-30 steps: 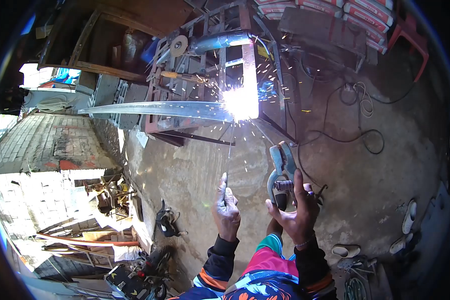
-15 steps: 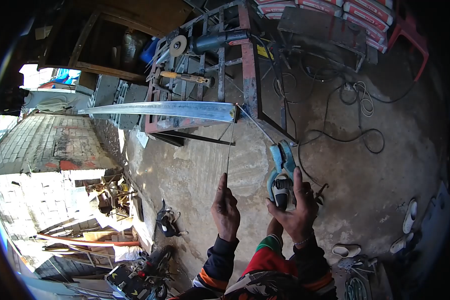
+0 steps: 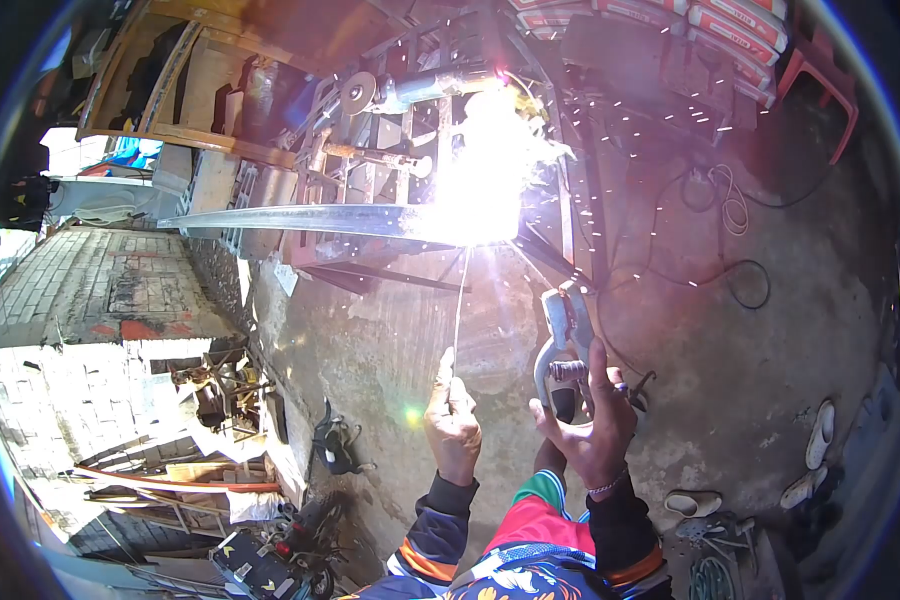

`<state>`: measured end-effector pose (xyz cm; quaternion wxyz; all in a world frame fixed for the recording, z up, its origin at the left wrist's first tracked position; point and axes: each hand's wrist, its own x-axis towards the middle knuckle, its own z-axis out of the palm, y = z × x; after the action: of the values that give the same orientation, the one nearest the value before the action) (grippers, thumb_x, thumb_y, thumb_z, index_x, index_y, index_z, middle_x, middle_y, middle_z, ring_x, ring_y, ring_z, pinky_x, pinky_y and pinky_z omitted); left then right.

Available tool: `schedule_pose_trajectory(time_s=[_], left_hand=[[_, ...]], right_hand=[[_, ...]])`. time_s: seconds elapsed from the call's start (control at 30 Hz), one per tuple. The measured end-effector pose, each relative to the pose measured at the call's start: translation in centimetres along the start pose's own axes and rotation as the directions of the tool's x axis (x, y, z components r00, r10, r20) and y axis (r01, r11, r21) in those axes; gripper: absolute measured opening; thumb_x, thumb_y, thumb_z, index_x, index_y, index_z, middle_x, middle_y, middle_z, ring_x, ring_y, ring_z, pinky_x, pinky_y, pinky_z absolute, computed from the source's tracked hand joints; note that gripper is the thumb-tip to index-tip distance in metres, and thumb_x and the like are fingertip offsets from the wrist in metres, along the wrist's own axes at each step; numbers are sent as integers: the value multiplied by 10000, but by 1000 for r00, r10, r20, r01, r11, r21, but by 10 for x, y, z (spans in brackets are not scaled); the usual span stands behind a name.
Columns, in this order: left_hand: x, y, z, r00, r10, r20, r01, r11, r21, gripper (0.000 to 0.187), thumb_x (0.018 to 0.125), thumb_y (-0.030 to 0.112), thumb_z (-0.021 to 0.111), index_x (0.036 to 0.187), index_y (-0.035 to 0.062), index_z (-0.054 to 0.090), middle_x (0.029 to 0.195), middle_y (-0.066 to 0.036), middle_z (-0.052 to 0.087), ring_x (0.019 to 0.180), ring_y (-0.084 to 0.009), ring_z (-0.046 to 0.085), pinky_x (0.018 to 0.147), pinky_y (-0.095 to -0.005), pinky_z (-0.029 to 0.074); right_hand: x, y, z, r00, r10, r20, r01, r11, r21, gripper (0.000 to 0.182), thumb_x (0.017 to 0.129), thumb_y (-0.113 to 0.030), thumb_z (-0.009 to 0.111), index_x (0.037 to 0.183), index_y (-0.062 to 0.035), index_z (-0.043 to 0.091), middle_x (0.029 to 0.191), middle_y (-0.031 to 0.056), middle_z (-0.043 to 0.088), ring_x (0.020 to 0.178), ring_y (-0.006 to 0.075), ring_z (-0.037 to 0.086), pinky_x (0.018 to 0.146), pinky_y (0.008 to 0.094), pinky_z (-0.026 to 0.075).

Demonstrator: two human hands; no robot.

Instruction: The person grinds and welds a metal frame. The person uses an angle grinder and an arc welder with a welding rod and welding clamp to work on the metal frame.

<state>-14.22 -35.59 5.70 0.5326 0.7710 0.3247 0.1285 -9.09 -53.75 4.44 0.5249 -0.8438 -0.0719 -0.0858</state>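
Observation:
My left hand [image 3: 454, 425] is closed on a thin metal rod [image 3: 462, 300], whose far end reaches up to a white glare at the end of a long metal bar [image 3: 300, 219]. My right hand [image 3: 595, 425] grips a blue electrode holder [image 3: 567, 320]. From its jaws a thin electrode [image 3: 538, 266] runs up and left to the same glare. Sparks fly from there, and the bright light hides the bar's end and part of the metal rack.
On the rack lie an angle grinder [image 3: 410, 92] and an orange-handled tool [image 3: 370, 156]. Cables [image 3: 745, 285] cross the concrete floor. A dog [image 3: 336, 440] is at lower left, shoes [image 3: 692, 502] at lower right, and a red chair [image 3: 820, 85] and stacked sacks [image 3: 735, 35] at upper right.
A blinding arc with flying sparks has appeared at the bar's end. The electrode holder has tilted slightly; both hands have barely moved.

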Motion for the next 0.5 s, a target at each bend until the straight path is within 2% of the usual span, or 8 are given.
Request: schedule_pose_trajectory(time_s=[0.03, 0.07, 0.17, 0.3, 0.37, 0.4, 0.43, 0.5], left_hand=[[-1, 3, 1, 1000, -20, 5, 20, 1000, -3, 472, 1038, 8, 445, 1506, 47, 493, 811, 78, 368, 683, -38, 326, 597, -187, 282], [0, 1, 1, 1000, -20, 5, 20, 1000, -3, 472, 1038, 8, 445, 1506, 47, 493, 811, 78, 368, 683, -38, 326, 597, -187, 282], [2, -4, 2, 997, 77, -2, -77, 996, 37, 419, 1076, 119, 479, 1492, 83, 518, 702, 88, 331, 572, -12, 275, 490, -186, 244], [3, 3, 2, 997, 71, 7, -71, 997, 43, 423, 1074, 111, 481, 1495, 86, 515, 700, 90, 333, 571, -10, 279, 488, -189, 241], [1, 8, 2, 1000, 7, 7, -7, 998, 58, 436, 1064, 79, 483, 1499, 58, 504, 750, 74, 377, 633, -36, 332, 560, -197, 303], [3, 0, -1, 997, -74, 22, 76, 987, -142, 449, 1061, 63, 463, 1509, 67, 495, 736, 75, 367, 636, -38, 335, 567, -198, 301], [1, 3, -1, 999, -25, 30, 27, 999, -43, 456, 1058, 50, 447, 1511, 62, 491, 742, 70, 371, 643, -42, 340, 574, -200, 309], [0, 7, 0, 995, 95, 43, -99, 990, 103, 472, 1045, 15, 415, 1511, 50, 487, 752, 58, 376, 659, -57, 354, 593, -210, 338]], right_hand=[[1, -1, -1, 1000, -15, 16, 15, 1000, -7, 1015, 645, -239, 906, 1512, -8, 430, 978, 121, 651, 827, 269, 646, 729, 394, 526], [1, -1, -1, 1000, -14, 16, 15, 1000, -7, 1015, 645, -239, 906, 1512, -8, 430, 978, 121, 651, 827, 269, 646, 729, 394, 526], [-2, 1, 3, 999, 18, 31, -17, 1000, -23, 1000, 649, -252, 909, 1508, -32, 447, 996, 119, 641, 850, 273, 648, 737, 399, 531], [-2, 0, 3, 999, 21, 36, -20, 999, -27, 1012, 639, -247, 915, 1509, -31, 444, 1000, 126, 640, 856, 279, 650, 745, 398, 534], [0, -1, 1, 999, 32, 43, -30, 998, -46, 1025, 625, -238, 924, 1506, -23, 445, 1012, 139, 643, 872, 275, 653, 746, 392, 536], [-3, 2, 0, 994, 71, 84, -71, 997, -10, 1050, 620, -240, 932, 1513, -14, 430, 1051, 146, 643, 894, 268, 650, 732, 377, 532], [-5, 1, 0, 994, 70, 84, -70, 998, -10, 1050, 620, -240, 932, 1513, -14, 430, 1051, 146, 643, 894, 268, 650, 732, 377, 532], [-7, -1, 1, 999, 38, -27, -35, 995, 97, 1069, 641, -257, 933, 1530, -5, 395, 1188, 157, 635, 948, 271, 637, 706, 350, 519]])
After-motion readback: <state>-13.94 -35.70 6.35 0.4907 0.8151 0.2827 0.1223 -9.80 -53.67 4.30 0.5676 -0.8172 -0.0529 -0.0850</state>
